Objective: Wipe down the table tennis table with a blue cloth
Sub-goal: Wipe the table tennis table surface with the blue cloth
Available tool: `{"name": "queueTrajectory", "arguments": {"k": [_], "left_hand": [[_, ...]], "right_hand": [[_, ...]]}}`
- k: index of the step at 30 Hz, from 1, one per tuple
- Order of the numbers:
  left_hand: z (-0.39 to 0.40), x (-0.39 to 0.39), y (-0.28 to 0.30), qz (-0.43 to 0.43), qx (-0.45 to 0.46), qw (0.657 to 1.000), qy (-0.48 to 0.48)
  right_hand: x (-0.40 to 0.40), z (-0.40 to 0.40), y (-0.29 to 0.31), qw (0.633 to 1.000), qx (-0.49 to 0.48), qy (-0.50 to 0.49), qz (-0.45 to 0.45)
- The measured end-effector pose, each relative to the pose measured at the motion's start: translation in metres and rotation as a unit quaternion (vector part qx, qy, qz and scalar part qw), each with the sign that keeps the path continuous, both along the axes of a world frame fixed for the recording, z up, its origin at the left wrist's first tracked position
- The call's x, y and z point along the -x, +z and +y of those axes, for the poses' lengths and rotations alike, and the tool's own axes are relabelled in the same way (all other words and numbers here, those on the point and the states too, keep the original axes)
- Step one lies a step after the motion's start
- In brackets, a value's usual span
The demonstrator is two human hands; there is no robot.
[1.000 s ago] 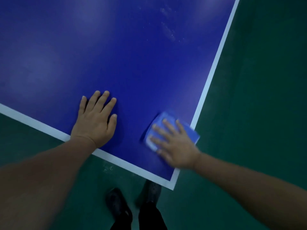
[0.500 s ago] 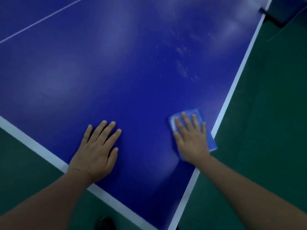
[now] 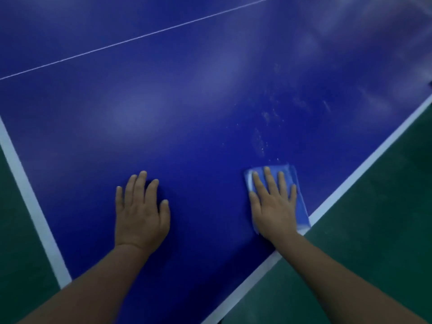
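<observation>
The dark blue table tennis table [image 3: 187, 118] fills most of the view, with white edge lines and a thin white centre line. My right hand [image 3: 274, 204] lies flat, fingers spread, pressing a folded blue cloth [image 3: 300, 202] onto the table close to its right edge. My left hand [image 3: 141, 213] rests flat on the bare table surface to the left, palm down, holding nothing. Pale dusty smears [image 3: 264, 134] mark the surface just beyond the cloth.
Green floor [image 3: 378, 230] lies past the table's right edge line [image 3: 364, 169] and past its left edge line [image 3: 25, 190]. The corner of the table points toward me at the bottom. The tabletop stretches away ahead.
My right hand has slid the cloth forward along the right edge, away from the corner. The view has tilted up, so the shoes are gone and the centre line shows. My left hand stays flat.
</observation>
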State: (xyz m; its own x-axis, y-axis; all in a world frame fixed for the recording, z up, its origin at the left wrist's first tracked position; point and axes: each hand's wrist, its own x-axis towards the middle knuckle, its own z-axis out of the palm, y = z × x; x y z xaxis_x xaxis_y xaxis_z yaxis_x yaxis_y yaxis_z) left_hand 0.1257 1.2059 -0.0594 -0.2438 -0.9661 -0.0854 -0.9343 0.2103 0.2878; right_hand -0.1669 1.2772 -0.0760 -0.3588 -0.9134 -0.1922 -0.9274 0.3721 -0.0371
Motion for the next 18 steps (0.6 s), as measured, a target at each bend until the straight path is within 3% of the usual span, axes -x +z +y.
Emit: {"name": "queueTrajectory", "arguments": {"k": [2,4,8,11,14,16,18], "left_hand": [[0.0,0.023,-0.005,0.003,-0.018,0.999,0.034],[0.002,0.03,-0.012,-0.002,-0.023,0.998,0.055],[0.002,0.028,-0.019,0.012,0.006,0.998,0.066],[0.0,0.028,-0.019,0.02,0.02,0.997,0.067],[-0.001,0.028,-0.018,0.0,0.0,0.999,0.043],[-0.002,0.028,-0.017,-0.014,-0.015,0.999,0.037],[-0.002,0.03,-0.016,-0.02,-0.027,0.999,0.036]], "right_hand": [[-0.002,0.01,0.003,1.0,0.013,0.029,0.001],[-0.021,0.013,0.001,0.991,0.029,0.129,-0.01],[-0.057,-0.054,-0.004,0.925,0.049,0.372,-0.06],[-0.07,-0.135,-0.006,0.887,0.046,0.454,-0.071],[-0.017,-0.221,-0.003,0.922,0.029,0.385,-0.018],[0.043,-0.271,-0.001,0.973,0.025,0.227,0.018],[0.082,-0.296,0.009,0.998,0.037,0.035,-0.029]]}}
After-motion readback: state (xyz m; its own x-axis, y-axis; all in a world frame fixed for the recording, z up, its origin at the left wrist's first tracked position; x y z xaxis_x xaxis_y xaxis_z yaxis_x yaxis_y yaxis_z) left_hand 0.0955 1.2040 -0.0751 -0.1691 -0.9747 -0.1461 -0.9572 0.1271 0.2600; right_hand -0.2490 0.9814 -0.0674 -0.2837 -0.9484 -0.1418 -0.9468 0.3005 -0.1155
